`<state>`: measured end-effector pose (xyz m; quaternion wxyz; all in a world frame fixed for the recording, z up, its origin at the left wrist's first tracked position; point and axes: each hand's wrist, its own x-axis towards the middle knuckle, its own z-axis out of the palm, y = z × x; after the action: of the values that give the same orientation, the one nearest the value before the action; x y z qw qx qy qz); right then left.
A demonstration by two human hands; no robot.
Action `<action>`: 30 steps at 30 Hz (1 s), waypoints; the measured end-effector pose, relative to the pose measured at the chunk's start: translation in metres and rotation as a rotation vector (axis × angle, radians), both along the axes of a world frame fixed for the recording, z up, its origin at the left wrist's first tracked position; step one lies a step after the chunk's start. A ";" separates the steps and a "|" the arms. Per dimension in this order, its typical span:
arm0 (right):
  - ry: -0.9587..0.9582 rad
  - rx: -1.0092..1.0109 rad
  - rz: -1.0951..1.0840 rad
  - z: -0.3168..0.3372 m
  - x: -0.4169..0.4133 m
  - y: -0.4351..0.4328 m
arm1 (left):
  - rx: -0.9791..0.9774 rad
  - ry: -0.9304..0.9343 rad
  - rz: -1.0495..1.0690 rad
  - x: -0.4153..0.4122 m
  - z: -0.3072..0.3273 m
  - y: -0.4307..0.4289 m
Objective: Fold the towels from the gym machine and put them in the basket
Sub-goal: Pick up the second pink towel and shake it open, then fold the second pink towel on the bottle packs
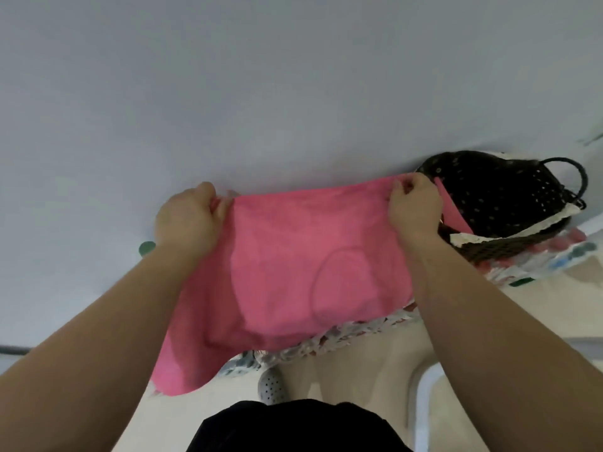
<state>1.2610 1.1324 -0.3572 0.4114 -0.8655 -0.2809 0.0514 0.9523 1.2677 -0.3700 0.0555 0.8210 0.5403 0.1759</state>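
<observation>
Part of the basket [502, 194] — behind the right hand [412, 208] and pink towel [293, 256]
</observation>
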 end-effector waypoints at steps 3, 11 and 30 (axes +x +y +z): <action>0.123 -0.190 0.199 -0.037 -0.030 0.002 | -0.083 0.108 -0.041 0.011 -0.026 -0.002; -0.291 -0.791 0.533 -0.108 -0.060 -0.015 | -0.342 0.260 -0.203 0.018 -0.096 -0.093; -0.398 -0.605 0.776 -0.082 -0.065 0.015 | -0.180 0.108 0.123 0.004 -0.076 -0.079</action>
<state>1.1958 1.1476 -0.4393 0.0327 -0.7709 -0.6259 0.1134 0.9563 1.1884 -0.4462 0.0890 0.7862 0.6056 0.0851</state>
